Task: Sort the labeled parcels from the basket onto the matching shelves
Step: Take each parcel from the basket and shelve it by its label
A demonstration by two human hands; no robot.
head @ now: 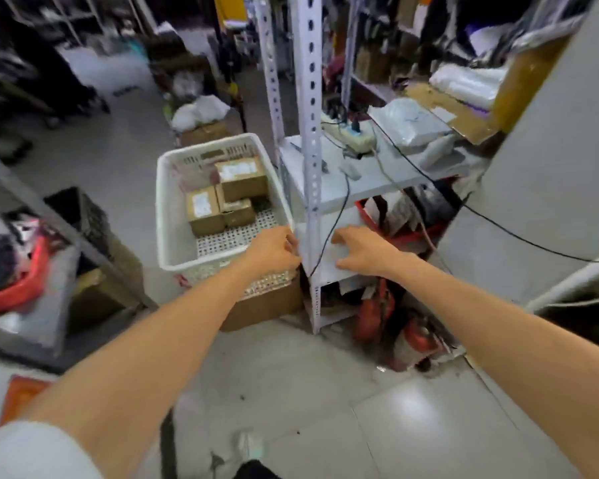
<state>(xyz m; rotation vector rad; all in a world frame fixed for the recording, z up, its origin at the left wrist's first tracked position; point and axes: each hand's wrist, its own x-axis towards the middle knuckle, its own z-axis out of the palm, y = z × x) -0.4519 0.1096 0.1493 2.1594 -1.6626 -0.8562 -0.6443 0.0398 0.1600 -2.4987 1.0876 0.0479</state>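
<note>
Cardboard boxes (242, 181) with white labels wait in the white basket (173, 160), just left of the rack. What I've got in hand is a pale flat parcel (332, 273), lying low in the rack behind the perforated upright post (310, 98), under the grey top shelf (325, 188). My right hand (360, 252) holds it, fingers over the top, thumb at the near edge. My left hand (274, 250) sits at its left edge by the post with the fingers curled. It's too blurred for me to say whether they pinch the parcel or only touch it.

I judge this to be the placing step. To do it well I'd keep the parcel level and slide it to the far side until its whole base is on the shelf. I'd mind the black cable (339, 209) hanging across the front, because a snag there could tug the power strip (350, 136) above. I'd let go only when the parcel lies flat.
</note>
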